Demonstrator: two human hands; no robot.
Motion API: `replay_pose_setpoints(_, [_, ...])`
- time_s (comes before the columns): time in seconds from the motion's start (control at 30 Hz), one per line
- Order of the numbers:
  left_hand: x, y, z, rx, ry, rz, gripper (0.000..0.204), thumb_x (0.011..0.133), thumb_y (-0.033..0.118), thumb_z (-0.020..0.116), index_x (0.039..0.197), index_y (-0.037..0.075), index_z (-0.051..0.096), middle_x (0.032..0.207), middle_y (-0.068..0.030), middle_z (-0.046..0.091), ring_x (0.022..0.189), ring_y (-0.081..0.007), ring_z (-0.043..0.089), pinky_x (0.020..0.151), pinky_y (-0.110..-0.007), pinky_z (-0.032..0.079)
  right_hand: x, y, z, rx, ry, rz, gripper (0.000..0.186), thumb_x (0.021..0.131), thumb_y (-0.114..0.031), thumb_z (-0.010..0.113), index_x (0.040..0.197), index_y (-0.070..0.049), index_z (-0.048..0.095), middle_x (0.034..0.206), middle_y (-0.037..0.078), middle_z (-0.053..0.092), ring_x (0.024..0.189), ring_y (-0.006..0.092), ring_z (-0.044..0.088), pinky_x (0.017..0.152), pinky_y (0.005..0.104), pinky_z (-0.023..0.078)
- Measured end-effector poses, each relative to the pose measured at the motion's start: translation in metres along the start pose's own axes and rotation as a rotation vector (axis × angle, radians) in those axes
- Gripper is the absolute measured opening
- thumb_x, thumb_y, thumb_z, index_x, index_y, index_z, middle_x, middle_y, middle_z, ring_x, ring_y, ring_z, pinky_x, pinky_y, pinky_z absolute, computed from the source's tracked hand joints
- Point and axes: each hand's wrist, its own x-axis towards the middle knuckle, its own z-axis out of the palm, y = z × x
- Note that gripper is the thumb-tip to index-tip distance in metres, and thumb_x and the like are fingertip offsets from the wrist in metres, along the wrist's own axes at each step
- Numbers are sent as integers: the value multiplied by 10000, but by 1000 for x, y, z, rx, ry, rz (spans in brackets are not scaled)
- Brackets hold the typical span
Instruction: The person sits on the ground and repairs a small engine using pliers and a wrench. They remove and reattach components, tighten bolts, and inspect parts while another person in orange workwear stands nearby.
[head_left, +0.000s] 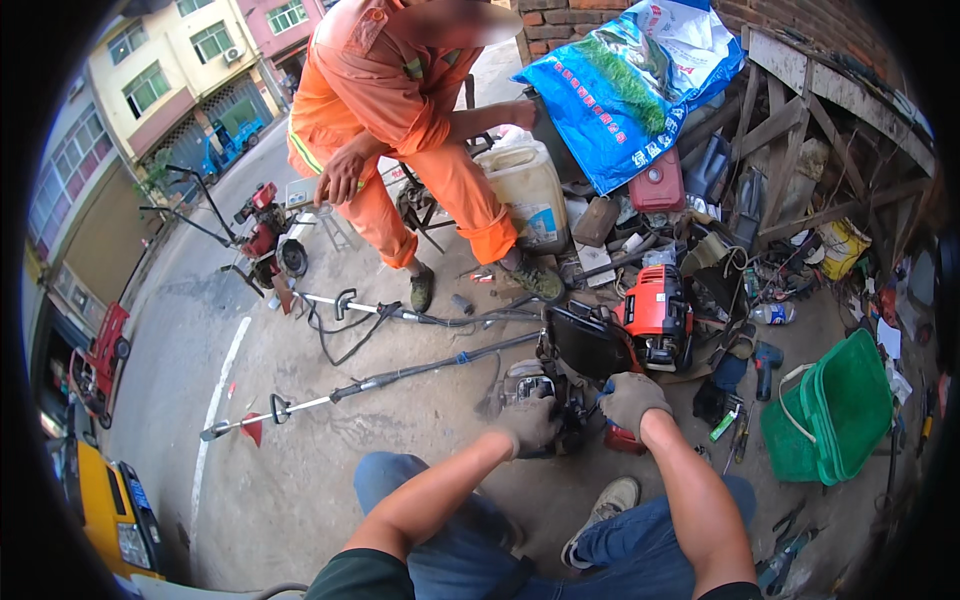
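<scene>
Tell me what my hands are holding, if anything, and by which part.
Your left hand is on the near side of the dark engine; a firm hold can't be confirmed. Your right hand is curled beside it, any grip hidden.

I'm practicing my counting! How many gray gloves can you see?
2. One is on the left hand, at the dark machine; the other is on the right hand. More might be hidden in the clutter.

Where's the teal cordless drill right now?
In the head view, the drill lies on the right side, to the right of your right hand and near the green bucket.
</scene>
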Motion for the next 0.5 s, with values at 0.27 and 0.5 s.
replay_pose_setpoints(0.27, [-3, 3, -7, -1, -64, 34, 446, 933, 336, 596, 1243, 16, 611, 1353, -272, 553, 1220, -421, 580, 1031, -471, 474, 3, 2, 4, 10, 22, -5, 339, 826, -304, 653, 1036, -52, 737, 1057, 222, 707, 1042, 390, 666, 900, 469, 522])
replay_pose_setpoints(0.5, [-4, -1, 0, -44, -34, 50, 410, 920, 342, 616, 1192, 37, 635, 1315, -246, 557, 1183, -432, 580, 1008, -496, 461, 6, 7, 9, -29, -8, 4, 344, 824, -292, 643, 1043, -44, 736, 1088, 221, 706, 1060, 385, 667, 921, 464, 524])
